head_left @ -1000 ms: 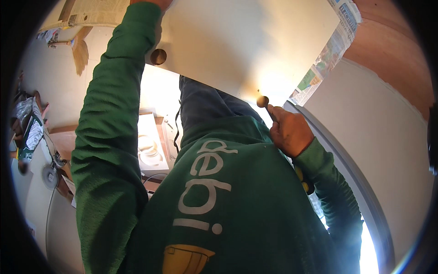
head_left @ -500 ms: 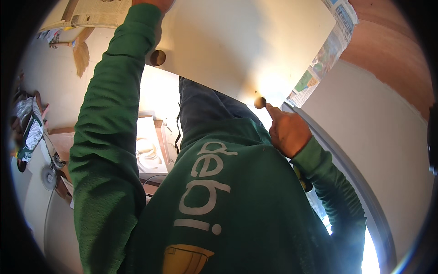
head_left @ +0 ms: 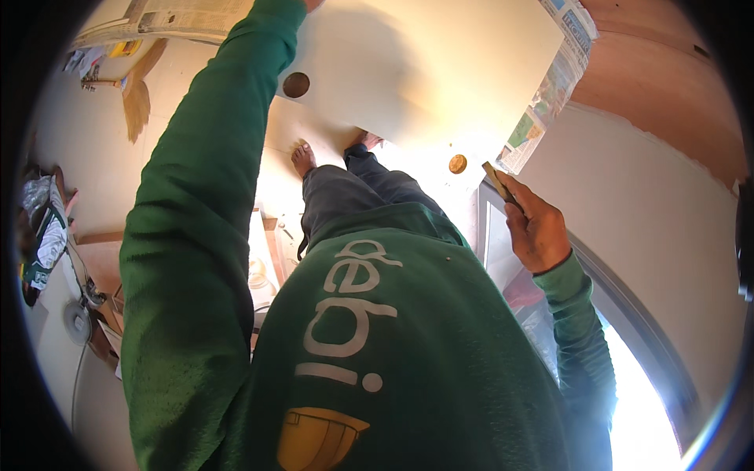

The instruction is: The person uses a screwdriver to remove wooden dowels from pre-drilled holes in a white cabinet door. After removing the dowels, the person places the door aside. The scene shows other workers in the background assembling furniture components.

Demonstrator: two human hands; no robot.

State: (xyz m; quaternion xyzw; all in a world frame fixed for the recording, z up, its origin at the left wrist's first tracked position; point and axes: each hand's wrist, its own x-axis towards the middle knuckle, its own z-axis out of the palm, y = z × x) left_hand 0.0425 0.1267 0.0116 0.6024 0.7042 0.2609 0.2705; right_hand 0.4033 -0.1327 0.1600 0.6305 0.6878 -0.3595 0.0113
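Right hand point(head_left: 538, 231) raised beside the cream board point(head_left: 424, 71), fingers clenched on a thin flat tool point(head_left: 496, 179) whose tip points up toward the board's lower corner. Round brass disc point(head_left: 457, 163) just left of the tool's tip, on the board. Left arm stretched up along the board; left hand mostly cut off at the top edge, fingers impossible to judge. Dark round hole point(head_left: 296, 84) just right of the left sleeve. Folded newspaper point(head_left: 554, 86), colourful, along the board's right edge; more newspaper point(head_left: 157, 20) at top left. Broom point(head_left: 135, 94) beyond.
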